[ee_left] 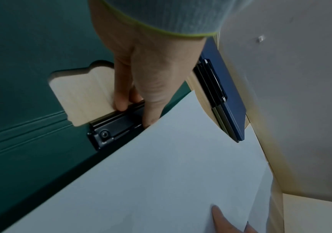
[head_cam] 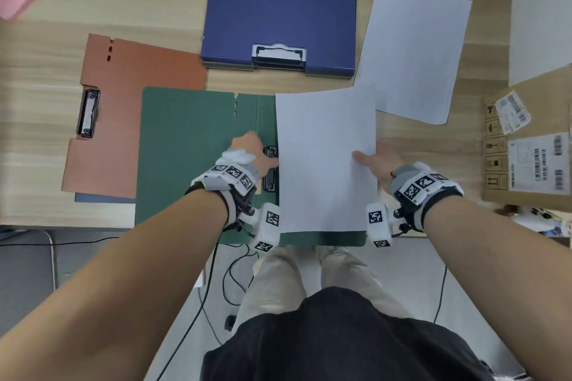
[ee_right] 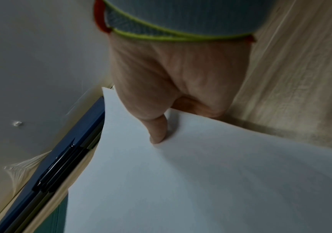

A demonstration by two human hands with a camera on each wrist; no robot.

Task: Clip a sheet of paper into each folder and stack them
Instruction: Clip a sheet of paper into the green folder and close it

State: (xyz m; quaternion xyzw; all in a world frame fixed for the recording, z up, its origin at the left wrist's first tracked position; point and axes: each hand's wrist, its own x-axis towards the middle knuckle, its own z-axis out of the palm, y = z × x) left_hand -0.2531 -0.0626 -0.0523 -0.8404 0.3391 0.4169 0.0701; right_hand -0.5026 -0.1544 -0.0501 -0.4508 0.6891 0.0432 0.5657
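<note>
A green folder (head_cam: 185, 145) lies open at the table's front edge, its black clip (head_cam: 270, 168) near the spine. My left hand (head_cam: 252, 153) grips that clip (ee_left: 119, 124), thumb on top and fingers (ee_left: 121, 100) curled under its edge. A white sheet (head_cam: 325, 161) covers the folder's right half, its left edge at the clip. My right hand (head_cam: 376, 164) pinches the sheet's right edge, thumb (ee_right: 158, 130) on top, fingers underneath. A second sheet (head_cam: 414, 52) lies further back on the right. A stack of closed folders with a blue one (head_cam: 278, 12) on top sits behind.
An orange folder (head_cam: 123, 108) lies open to the left, partly under the green one, with another blue folder edge (head_cam: 102, 198) beneath it. A cardboard box (head_cam: 526, 145) stands at the right. Pink items (head_cam: 15, 3) sit at the far left corner.
</note>
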